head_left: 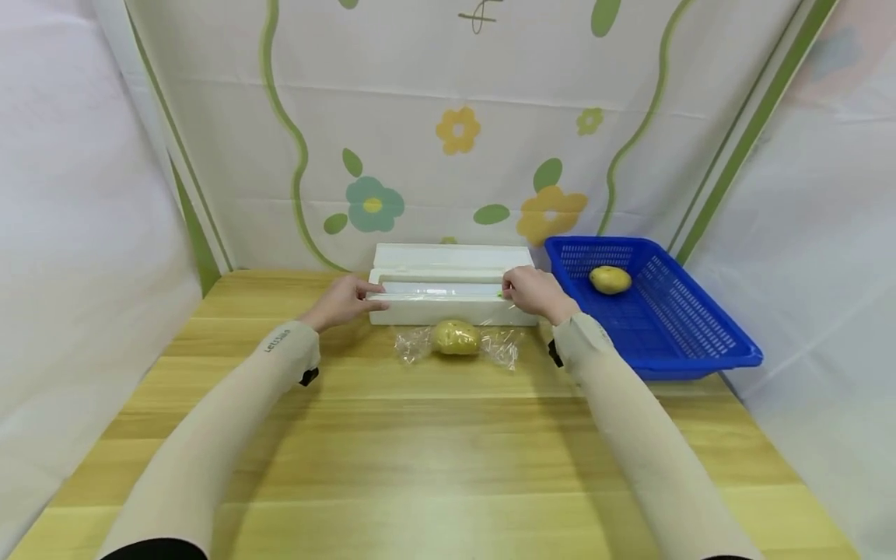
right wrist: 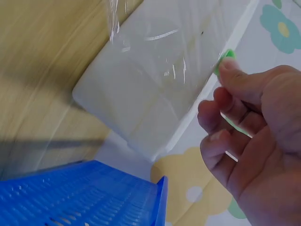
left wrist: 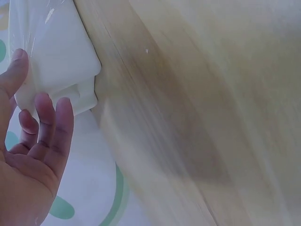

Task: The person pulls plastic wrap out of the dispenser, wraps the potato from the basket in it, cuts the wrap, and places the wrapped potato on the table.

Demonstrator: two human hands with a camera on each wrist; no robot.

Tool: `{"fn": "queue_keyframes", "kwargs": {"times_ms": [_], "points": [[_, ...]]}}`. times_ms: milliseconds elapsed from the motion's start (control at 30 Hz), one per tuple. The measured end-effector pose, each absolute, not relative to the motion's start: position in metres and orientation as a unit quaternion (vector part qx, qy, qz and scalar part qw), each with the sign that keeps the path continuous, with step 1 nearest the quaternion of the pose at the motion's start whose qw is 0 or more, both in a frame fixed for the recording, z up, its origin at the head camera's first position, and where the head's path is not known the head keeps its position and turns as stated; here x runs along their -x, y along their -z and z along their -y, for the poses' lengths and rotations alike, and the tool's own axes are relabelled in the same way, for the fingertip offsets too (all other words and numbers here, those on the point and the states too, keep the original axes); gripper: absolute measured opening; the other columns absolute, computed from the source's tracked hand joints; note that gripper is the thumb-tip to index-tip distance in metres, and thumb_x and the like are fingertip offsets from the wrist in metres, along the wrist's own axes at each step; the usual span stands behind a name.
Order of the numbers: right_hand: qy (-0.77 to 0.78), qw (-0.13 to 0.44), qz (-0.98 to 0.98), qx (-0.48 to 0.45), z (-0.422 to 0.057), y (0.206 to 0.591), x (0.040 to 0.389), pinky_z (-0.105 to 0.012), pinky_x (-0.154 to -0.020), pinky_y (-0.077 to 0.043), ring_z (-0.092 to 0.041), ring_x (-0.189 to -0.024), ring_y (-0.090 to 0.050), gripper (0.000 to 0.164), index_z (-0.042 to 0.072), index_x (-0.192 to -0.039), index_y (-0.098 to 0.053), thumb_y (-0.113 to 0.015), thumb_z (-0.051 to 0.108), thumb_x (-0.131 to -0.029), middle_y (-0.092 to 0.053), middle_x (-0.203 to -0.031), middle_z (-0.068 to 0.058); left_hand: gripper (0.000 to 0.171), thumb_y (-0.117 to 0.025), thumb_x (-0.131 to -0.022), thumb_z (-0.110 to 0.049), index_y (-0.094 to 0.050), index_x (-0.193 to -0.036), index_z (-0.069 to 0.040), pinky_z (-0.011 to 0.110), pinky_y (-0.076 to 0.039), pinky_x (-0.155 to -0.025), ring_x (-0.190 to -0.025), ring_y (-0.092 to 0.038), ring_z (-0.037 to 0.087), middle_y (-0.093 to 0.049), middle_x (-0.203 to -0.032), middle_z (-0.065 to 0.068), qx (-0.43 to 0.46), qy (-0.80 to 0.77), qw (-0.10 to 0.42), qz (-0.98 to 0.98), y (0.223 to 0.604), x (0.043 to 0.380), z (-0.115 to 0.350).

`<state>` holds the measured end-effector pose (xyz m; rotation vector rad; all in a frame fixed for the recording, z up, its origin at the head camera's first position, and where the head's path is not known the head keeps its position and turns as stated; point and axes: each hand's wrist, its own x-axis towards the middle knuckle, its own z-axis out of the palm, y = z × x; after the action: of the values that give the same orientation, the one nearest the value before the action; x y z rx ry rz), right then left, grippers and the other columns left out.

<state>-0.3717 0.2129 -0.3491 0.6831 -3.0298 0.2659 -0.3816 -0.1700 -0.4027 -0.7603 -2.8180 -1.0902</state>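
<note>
A long white cling film dispenser (head_left: pixel 448 313) stands on the table with its lid raised, clear film (right wrist: pixel 164 61) lying over its front. My left hand (head_left: pixel 346 302) holds the dispenser's left end, thumb against the film at the front edge and other fingers loosely bent. At the right end my right hand (head_left: pixel 535 292) pinches a small green slider (right wrist: pixel 225 59) on the box edge between thumb and finger. Just in front of the dispenser lies a potato (head_left: pixel 456 337) wrapped in cling film, with loose film spreading from both sides.
A blue plastic basket (head_left: pixel 672 365) stands at the right, close to my right forearm, with one potato (head_left: pixel 610 280) inside. Behind the wooden table (head_left: pixel 434 451) hangs a white cloth (head_left: pixel 399 101) with printed flowers, and more cloth closes off both sides.
</note>
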Motion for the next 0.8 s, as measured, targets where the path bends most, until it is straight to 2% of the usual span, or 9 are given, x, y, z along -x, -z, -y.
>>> {"fn": "queue_keyframes", "kwargs": {"times_ms": [300,500,667,800], "points": [[-0.077,-0.012,0.969,-0.234,-0.2132,0.3438,0.3739,-0.036,-0.061,-0.038,-0.019,-0.07,-0.05,0.024,0.009,-0.086,-0.068,-0.047,0.001,-0.095,-0.064,-0.094,-0.002,0.038,-0.078,-0.086,-0.028,-0.073,-0.117,-0.007,0.029,-0.035,-0.05,-0.053,-0.034,0.014,-0.046,-0.058,0.005,0.243,0.335,0.009,0.91,0.3983,0.3806,0.1711],[-0.065,-0.015,0.97,-0.235,-0.2148,0.3426,0.3759,-0.034,-0.058,-0.035,-0.018,-0.067,-0.047,0.023,0.009,-0.083,-0.065,-0.047,0.0,-0.094,-0.062,-0.09,-0.002,0.038,-0.078,-0.087,-0.027,-0.071,-0.118,-0.005,0.029,-0.035,-0.049,-0.05,-0.032,0.012,-0.06,-0.067,0.011,0.258,0.331,0.002,0.908,0.3951,0.3837,0.1709],[-0.06,-0.018,0.969,-0.239,-0.2161,0.3431,0.3775,-0.035,-0.06,-0.038,-0.018,-0.07,-0.05,0.021,0.012,-0.085,-0.065,-0.049,0.003,-0.095,-0.063,-0.092,-0.001,0.039,-0.076,-0.089,-0.025,-0.07,-0.121,-0.004,0.027,-0.037,-0.047,-0.046,-0.042,0.014,-0.058,-0.059,0.015,0.254,0.334,-0.018,0.908,0.3942,0.3831,0.1702],[-0.064,-0.017,0.97,-0.234,-0.2221,0.3436,0.3773,-0.037,-0.061,-0.042,-0.019,-0.071,-0.052,0.017,0.013,-0.087,-0.066,-0.054,0.007,-0.097,-0.064,-0.091,-0.001,0.039,-0.075,-0.089,-0.023,-0.068,-0.123,-0.003,0.027,-0.039,-0.048,-0.048,-0.053,0.02,-0.063,-0.064,0.018,0.256,0.338,-0.028,0.905,0.3936,0.384,0.1658]]}}
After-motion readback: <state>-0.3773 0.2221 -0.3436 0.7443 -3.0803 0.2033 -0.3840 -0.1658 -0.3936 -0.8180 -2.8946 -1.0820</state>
